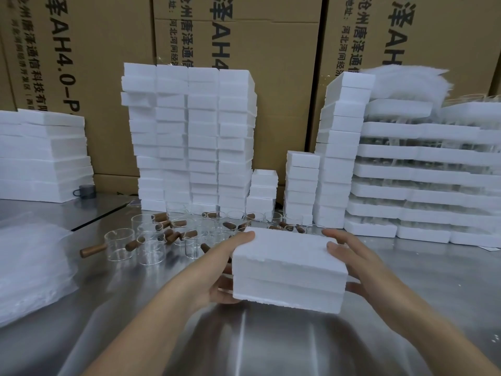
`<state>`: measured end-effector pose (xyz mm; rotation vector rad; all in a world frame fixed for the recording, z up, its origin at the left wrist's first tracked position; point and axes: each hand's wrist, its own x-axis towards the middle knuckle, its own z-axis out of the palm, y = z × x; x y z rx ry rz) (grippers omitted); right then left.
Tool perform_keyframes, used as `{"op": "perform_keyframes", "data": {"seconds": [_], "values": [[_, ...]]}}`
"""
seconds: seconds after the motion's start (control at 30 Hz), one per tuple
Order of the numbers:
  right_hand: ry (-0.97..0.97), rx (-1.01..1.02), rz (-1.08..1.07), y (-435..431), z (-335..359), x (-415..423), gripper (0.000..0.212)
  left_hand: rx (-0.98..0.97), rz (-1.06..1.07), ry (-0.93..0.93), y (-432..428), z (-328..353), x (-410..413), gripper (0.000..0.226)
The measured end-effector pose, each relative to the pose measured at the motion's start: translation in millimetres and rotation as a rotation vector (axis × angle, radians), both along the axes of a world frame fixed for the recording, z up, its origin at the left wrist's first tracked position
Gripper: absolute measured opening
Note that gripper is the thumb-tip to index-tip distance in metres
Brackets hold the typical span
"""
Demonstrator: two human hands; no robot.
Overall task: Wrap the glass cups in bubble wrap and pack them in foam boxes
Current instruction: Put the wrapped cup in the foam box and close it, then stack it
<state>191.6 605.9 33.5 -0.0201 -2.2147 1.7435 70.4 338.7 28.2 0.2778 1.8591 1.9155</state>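
Note:
A closed white foam box (288, 267), lid on its base, is held just above the steel table (135, 308) in front of me. My left hand (222, 275) grips its left side, fingers along the top edge and thumb underneath. My right hand (349, 259) clasps its right side. Behind the box stand several clear glass cups with brown wooden handles (151, 240). A pile of bubble wrap (29, 264) in a plastic bag lies at the left.
Tall stacks of foam boxes (189, 137) rise behind the cups, with shorter stacks (302, 183) to their right. Foam trays of glassware (423, 180) are stacked at far right, flat foam slabs (40, 156) at far left. Cardboard cartons (271, 63) form the back wall.

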Motion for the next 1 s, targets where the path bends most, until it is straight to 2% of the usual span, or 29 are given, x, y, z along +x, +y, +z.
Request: {"op": "perform_keyframes", "data": {"seconds": [0.17, 0.33, 0.47, 0.6, 0.73, 0.8, 0.87, 0.9, 0.93, 1.0], "values": [[0.045, 0.038, -0.051, -4, 1, 0, 0.025, 0.019, -0.025, -0.034, 1, -1, -1, 0.054], [-0.004, -0.004, 0.016, -10, 10, 1, 0.024, 0.051, 0.002, -0.066, 0, -1, -3, 0.073], [0.050, 0.090, 0.115, -9, 10, 10, 0.065, 0.090, -0.024, -0.117, -6, 0, -4, 0.071], [0.054, 0.126, 0.164, -9, 12, 13, 0.075, 0.089, -0.047, -0.150, -7, -4, -9, 0.073], [-0.045, 0.210, 0.216, -11, 18, 15, 0.100, 0.115, -0.021, -0.203, -8, -4, -18, 0.048], [-0.089, 0.276, 0.229, -8, 26, 14, 0.105, 0.260, -0.009, -0.097, -13, -18, -19, 0.048], [-0.115, 0.323, 0.244, -6, 36, 12, 0.101, 0.341, 0.145, -0.148, -4, -12, -27, 0.041], [-0.107, 0.335, 0.236, -4, 41, 10, 0.098, 0.368, 0.158, -0.145, 0, -6, -29, 0.042], [-0.090, 0.345, 0.217, -2, 46, 8, 0.096, 0.447, 0.078, -0.154, 2, -3, -30, 0.047], [-0.057, 0.358, 0.181, 2, 56, 3, 0.095, 0.433, -0.065, -0.130, 0, -2, -25, 0.072]]}}
